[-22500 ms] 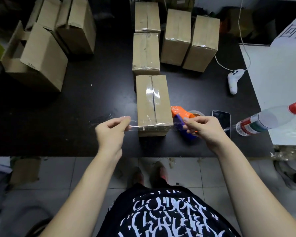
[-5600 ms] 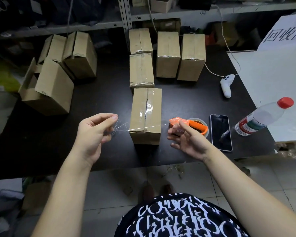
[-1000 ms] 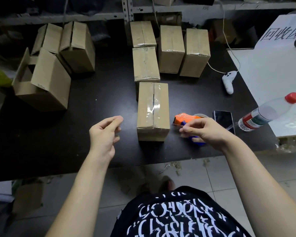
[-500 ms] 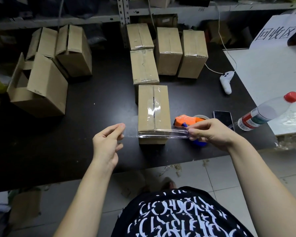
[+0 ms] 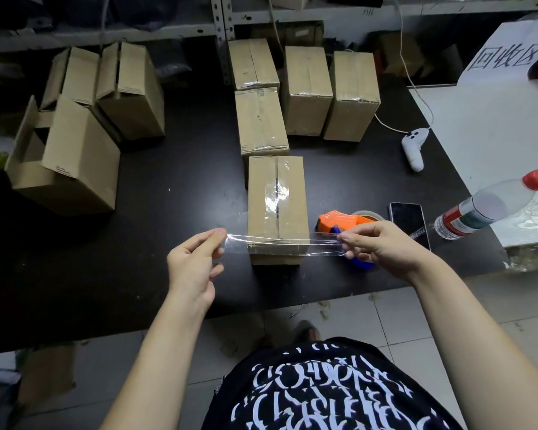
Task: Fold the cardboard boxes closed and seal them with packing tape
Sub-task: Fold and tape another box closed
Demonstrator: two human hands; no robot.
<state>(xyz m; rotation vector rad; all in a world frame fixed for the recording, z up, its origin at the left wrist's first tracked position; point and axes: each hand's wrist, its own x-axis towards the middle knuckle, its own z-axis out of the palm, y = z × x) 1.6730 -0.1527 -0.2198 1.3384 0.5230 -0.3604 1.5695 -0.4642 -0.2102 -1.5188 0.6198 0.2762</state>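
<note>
So that the tape strip (image 5: 322, 245) lands flat across the box (image 5: 277, 197), the left hand (image 5: 193, 265) at 9 o'clock and right hand (image 5: 382, 246) at 3 pinch it taut.

1. A single wide-angle camera on the person's head looks forward and steeply down onto the flat black tabletop (image 5: 174, 169).
2. It sits close: the table's near edge crosses mid-frame, with pale tiled floor (image 5: 379, 321) beneath.

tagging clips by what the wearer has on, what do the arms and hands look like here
Both forearms are bare, with no sleeves in view. The left hand and right hand wear no gloves, and no watch, ring or band shows. Below them is a black top with white print.
</note>
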